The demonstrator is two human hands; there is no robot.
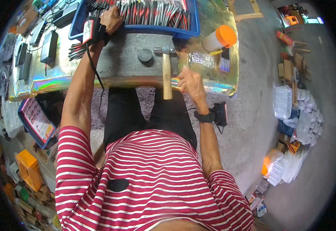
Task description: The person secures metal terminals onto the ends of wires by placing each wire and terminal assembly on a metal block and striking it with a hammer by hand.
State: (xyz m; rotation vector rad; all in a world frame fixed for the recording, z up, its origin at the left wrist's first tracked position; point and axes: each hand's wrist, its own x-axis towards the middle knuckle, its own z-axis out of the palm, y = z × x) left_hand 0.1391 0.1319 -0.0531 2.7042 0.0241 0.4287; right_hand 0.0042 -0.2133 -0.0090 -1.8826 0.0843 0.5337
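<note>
My left hand (111,18) reaches into the blue tray (137,29) at the far side of the table and rests among the several thin red and dark tools packed in it. My right hand (190,82) hovers at the near table edge, fingers curled, just right of the wooden handle of a hammer (167,71); whether it touches the handle I cannot tell. The hammer lies on a grey slab (125,57), its metal head pointing away from me. A small dark round disc (145,55) sits on the slab left of the hammer head.
A white jar with an orange lid (219,38), a clear plastic bag (200,59) and a phone (224,59) lie to the right. Dark chargers (48,46) and cables lie at left. Plastic boxes (295,111) and an orange crate (29,169) stand on the floor.
</note>
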